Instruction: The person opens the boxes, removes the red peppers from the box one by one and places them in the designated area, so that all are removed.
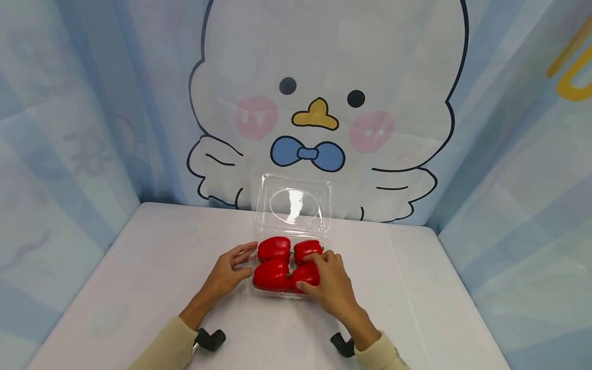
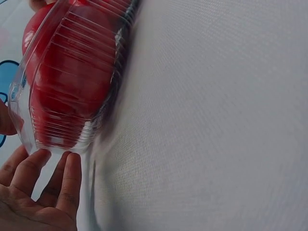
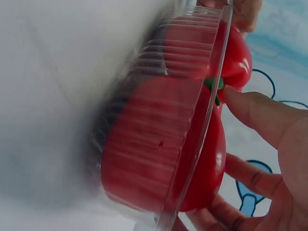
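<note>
A clear plastic clamshell box point(image 1: 277, 295) sits on the table with its lid point(image 1: 294, 203) raised at the back. Several red bell peppers lie inside in two rows: front left point(image 1: 271, 276), back left point(image 1: 274, 250), back right point(image 1: 306, 248) and front right point(image 1: 309, 273). My right hand point(image 1: 334, 282) holds the front right pepper, its thumb on the near side and its fingers over the far side. At the box's left side, the fingertips of my left hand point(image 1: 226, 272) touch the wall; the left wrist view shows them against the ribbed plastic point(image 2: 67, 139).
A white cloth covers the table point(image 1: 388, 303). Behind it hangs a curtain point(image 1: 402, 67) with a cartoon chick print, and more curtain closes off both sides. Black wrist fittings point(image 1: 210, 340) jut inward below the hands.
</note>
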Demonstrator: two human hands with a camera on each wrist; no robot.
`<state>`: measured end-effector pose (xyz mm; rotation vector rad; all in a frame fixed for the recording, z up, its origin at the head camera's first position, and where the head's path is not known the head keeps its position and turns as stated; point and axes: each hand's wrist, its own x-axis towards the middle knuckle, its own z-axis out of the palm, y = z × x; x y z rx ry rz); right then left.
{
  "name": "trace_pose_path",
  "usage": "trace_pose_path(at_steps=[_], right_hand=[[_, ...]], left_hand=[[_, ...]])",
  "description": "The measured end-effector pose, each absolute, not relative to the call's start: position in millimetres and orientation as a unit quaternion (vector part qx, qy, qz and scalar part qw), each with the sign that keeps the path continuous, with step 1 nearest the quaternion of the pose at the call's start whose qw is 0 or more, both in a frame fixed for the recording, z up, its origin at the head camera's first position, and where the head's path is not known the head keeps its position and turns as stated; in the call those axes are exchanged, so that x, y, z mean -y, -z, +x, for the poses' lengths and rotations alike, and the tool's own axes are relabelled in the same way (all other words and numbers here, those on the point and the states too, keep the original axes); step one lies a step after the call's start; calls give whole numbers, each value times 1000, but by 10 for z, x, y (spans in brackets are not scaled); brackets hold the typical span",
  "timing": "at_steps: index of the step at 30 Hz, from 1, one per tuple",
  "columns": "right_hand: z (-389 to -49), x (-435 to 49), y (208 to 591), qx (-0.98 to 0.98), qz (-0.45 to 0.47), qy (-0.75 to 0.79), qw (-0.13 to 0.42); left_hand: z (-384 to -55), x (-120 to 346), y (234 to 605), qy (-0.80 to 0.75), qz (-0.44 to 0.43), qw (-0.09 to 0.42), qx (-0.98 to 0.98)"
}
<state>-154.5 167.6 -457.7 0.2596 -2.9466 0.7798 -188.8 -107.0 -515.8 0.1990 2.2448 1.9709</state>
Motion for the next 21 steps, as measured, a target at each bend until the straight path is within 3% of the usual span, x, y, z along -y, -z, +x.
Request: trace_pose_path(at_steps=[21], right_hand=[[-1582, -1536, 4654, 965, 50, -242, 88]], left_hand=[[-1885, 1065, 5151, -653, 73, 69, -750]])
